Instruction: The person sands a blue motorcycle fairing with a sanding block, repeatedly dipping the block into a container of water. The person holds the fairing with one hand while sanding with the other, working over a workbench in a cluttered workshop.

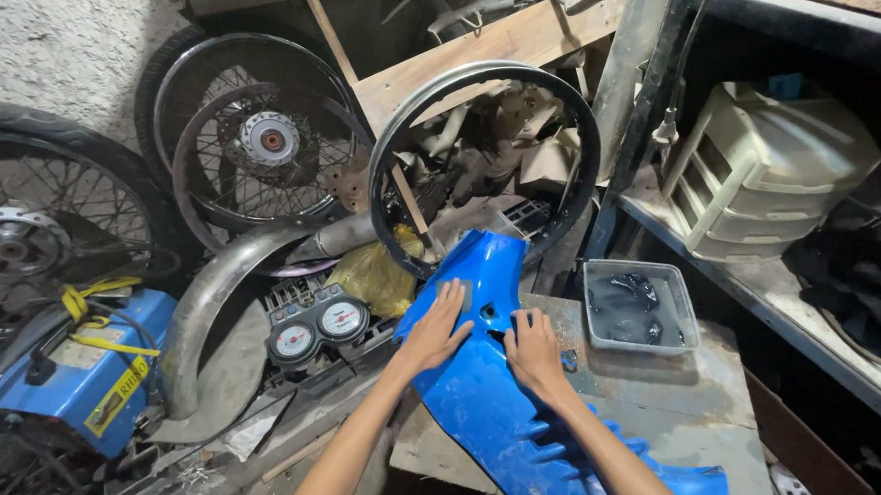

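Observation:
A glossy blue plastic motorcycle body panel (484, 395) lies lengthwise over a worn concrete slab (669, 402), its pointed end aimed away from me. My left hand (436, 327) rests flat on the panel's upper left side, fingers spread. My right hand (532, 350) presses on the panel just right of a small hole, fingers slightly curled against the surface. Neither hand holds anything loose.
A grey plastic tub (640, 306) with dark liquid sits on the slab's far corner. A bare black rim (483, 161), spoked wheels (264, 139), a chrome fender (214, 308), twin gauges (318, 329), a blue machine (84, 381) and a shelf with a beige drawer unit (775, 171) crowd around.

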